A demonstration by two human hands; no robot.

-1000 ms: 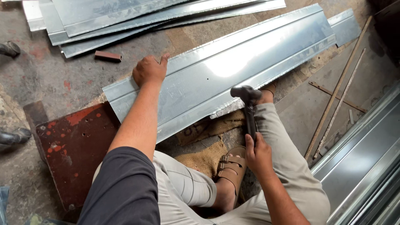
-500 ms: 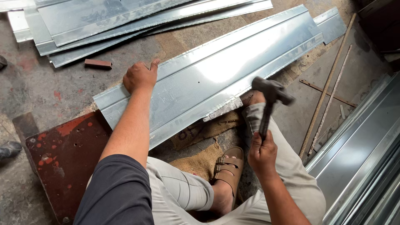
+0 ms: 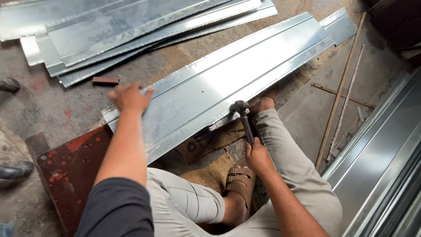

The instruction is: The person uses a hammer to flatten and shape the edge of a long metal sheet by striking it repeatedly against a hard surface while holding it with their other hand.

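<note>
A long shiny folded metal sheet (image 3: 228, 83) lies diagonally on the floor in front of me. My left hand (image 3: 129, 97) rests flat on its near-left end, fingers spread. My right hand (image 3: 256, 156) grips the handle of a hammer (image 3: 244, 117), whose head touches the sheet's near folded edge. My bent legs in light trousers and a brown sandal (image 3: 240, 186) lie between the hands, over burlap sacking (image 3: 210, 173).
A stack of similar metal sheets (image 3: 127, 30) lies at the top left, with a small brown block (image 3: 105, 80) beside it. A rusty red plate (image 3: 72, 169) sits at lower left. Thin rods (image 3: 340, 94) and more sheeting (image 3: 381, 158) lie to the right. Someone's dark shoes (image 3: 11, 84) show at the left edge.
The hammer was raised half a second ago and has now come down onto the sheet's near edge. My left hand stays pressed on the sheet.
</note>
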